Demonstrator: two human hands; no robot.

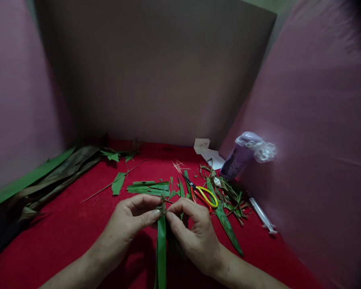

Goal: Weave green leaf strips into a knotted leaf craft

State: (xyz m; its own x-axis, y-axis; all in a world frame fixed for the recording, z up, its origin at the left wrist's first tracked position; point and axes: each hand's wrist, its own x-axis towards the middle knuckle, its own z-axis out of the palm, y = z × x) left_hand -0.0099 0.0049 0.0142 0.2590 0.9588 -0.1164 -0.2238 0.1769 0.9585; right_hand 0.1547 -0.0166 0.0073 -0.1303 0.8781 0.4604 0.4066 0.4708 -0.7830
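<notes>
A long green leaf strip [161,253] hangs down from my fingers at the front centre. At its top is a small brownish bundle [162,208], which looks like dry plant fibre wound round it. My left hand [129,224] pinches the top of the strip between thumb and index finger. From the other side, the thumb and index finger of my right hand [195,237] close on the brownish bundle. What exactly lies between the right fingertips is too small to make out. Scissors [207,194] with yellow and red handles rest just beyond my right hand.
Cut green leaf pieces [149,188] and thin toothpick-like sticks [178,165] lie on the red cloth [87,224]. To the right are dry stems [228,196], a plastic-wrapped purple cup [237,160], a syringe [262,214] and white paper [213,158]. Large leaves [33,180] line the left wall.
</notes>
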